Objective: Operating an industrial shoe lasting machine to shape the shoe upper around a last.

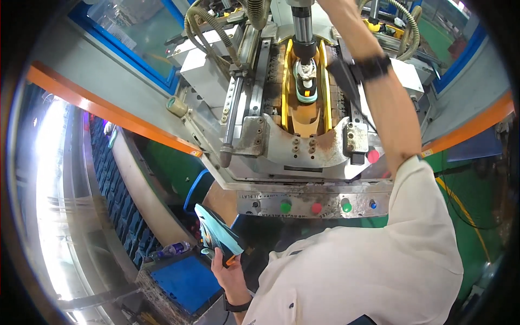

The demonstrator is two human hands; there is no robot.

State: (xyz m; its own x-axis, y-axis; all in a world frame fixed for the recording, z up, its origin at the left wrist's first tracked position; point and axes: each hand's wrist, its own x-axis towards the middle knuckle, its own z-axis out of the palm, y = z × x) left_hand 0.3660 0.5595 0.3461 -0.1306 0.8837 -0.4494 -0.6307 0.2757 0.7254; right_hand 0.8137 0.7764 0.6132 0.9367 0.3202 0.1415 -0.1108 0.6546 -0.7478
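Note:
My left hand (232, 277), low and left of centre, is closed round a light-blue and black shoe (219, 235) with orange accents, held tilted away from the machine. My right arm stretches up past the right side of the press; at the top edge only part of my right hand (338, 7) shows, its fingers cut off. Another shoe (306, 89), with a pale-blue sole edge, sits in the machine between two yellow side pads (285, 86). A dark press rod (304, 32) comes down onto it. Beside my right forearm is a black flat piece (345, 81).
The machine's front has a curved metal plate (306, 149) and a button panel (330, 207) with coloured buttons. At the left runs a conveyor (132, 168) beside a bright-lit unit. A blue board (187, 281) and a bottle (172, 249) lie by my left hand. Orange-edged guards flank the machine.

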